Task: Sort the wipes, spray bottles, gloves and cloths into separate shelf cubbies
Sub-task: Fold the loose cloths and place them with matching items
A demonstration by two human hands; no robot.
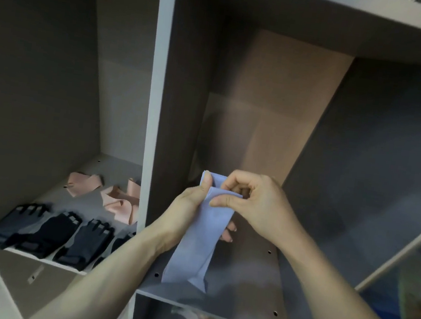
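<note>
storage corner with a grey cubby shelf
the shelf unit [154, 98] of laminate boards has bare peg holes; one cubby holds rows of dark gloves [41, 233] and pink gloves [116, 197], suggesting a supply or utility room.

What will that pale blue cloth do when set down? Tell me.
The pale blue cloth is probably floppy: it hangs limp below both hands. Likely light, since the left hand and right hand only pinch it. It may unfold once released.

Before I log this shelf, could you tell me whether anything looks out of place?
Nothing stands out: black gloves and pink gloves share the left cubby, and both hands hold a blue cloth.
</note>
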